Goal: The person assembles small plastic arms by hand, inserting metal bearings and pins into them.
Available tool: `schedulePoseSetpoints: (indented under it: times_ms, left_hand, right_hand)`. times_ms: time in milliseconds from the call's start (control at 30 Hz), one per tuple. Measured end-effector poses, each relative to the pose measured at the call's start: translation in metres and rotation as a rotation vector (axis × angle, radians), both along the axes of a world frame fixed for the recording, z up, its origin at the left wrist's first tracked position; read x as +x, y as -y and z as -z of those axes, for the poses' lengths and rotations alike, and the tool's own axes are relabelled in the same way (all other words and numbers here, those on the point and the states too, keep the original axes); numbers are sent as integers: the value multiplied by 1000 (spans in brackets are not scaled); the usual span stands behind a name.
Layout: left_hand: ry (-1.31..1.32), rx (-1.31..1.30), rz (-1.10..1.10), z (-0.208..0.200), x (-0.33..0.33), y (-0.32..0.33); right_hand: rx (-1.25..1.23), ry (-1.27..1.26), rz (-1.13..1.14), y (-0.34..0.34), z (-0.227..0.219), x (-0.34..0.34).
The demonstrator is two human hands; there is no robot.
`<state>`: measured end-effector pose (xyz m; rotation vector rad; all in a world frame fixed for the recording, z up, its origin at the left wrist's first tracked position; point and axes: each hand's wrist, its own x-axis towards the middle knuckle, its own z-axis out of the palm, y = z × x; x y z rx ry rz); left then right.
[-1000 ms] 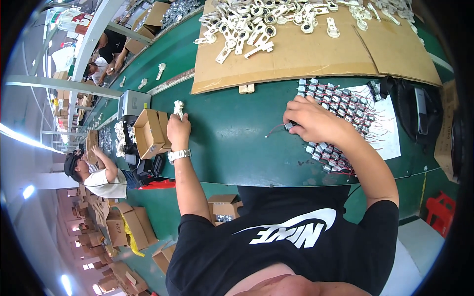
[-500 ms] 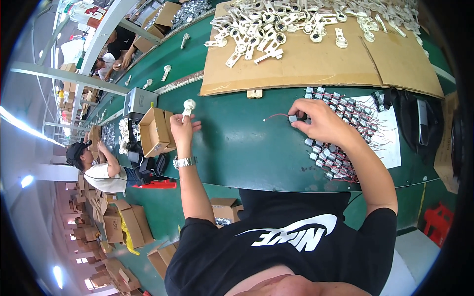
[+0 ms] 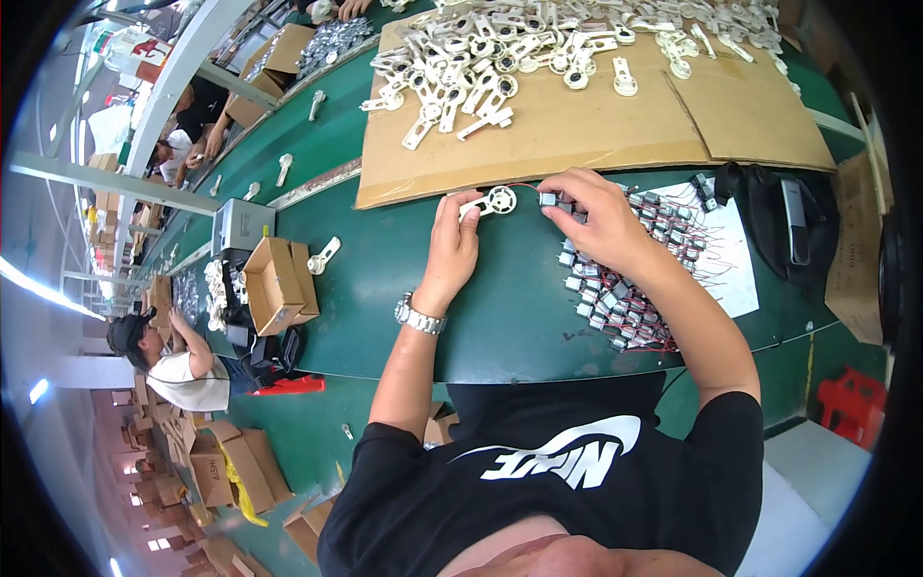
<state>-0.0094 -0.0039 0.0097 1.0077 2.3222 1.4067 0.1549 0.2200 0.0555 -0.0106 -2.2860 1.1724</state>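
My left hand (image 3: pixel 452 248) is closed on the handle end of a white plastic housing (image 3: pixel 502 200) with a spoked round ring. Facing it, my right hand (image 3: pixel 606 219) pinches a small silver motor (image 3: pixel 548 199) with a thin red wire. The motor is close to the ring, with a gap between them. Beneath and beside my right hand lie rows of similar motors (image 3: pixel 615 313) with red and dark wires. Another white housing (image 3: pixel 325 256) rests on the green table to the left.
Heaped white housings (image 3: pixel 500 58) cover the far part of a cardboard sheet (image 3: pixel 596 144). An open cardboard box (image 3: pixel 279 288) stands at the left, and a black bag (image 3: pixel 803 221) at the right. White housings ride the green belt (image 3: pixel 308 135). A co-worker (image 3: pixel 178 356) sits at the left.
My left hand has moved right, across to my right hand, and holds a white housing. One housing now lies beside the box, where that hand was. My right hand has lifted the motor slightly farther away.
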Motion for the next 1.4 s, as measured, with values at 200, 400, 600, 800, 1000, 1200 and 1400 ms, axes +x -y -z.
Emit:
schedulePoseSetpoints:
  times_ms: [200, 400, 600, 800, 1000, 1200, 1400]
  left_hand:
    - [332, 298, 19, 10, -3, -6]
    - [413, 392, 38, 13, -3, -4]
    - [422, 441, 9, 9, 8, -6]
    - [253, 372, -6, 5, 28, -10]
    - [377, 501, -19, 1, 43, -18]
    - [538, 582, -16, 3, 39, -17]
    - [661, 586, 39, 5, 46, -18]
  right_hand:
    - [72, -22, 71, -2, 2, 2]
    - [139, 11, -19, -1, 1, 1]
    - [176, 63, -110, -1, 4, 2]
    - [65, 108, -94, 6, 3, 3]
    - [262, 82, -7, 5, 10, 4]
    - [247, 27, 18, 14, 3, 4]
    - [245, 119, 55, 11, 11, 4]
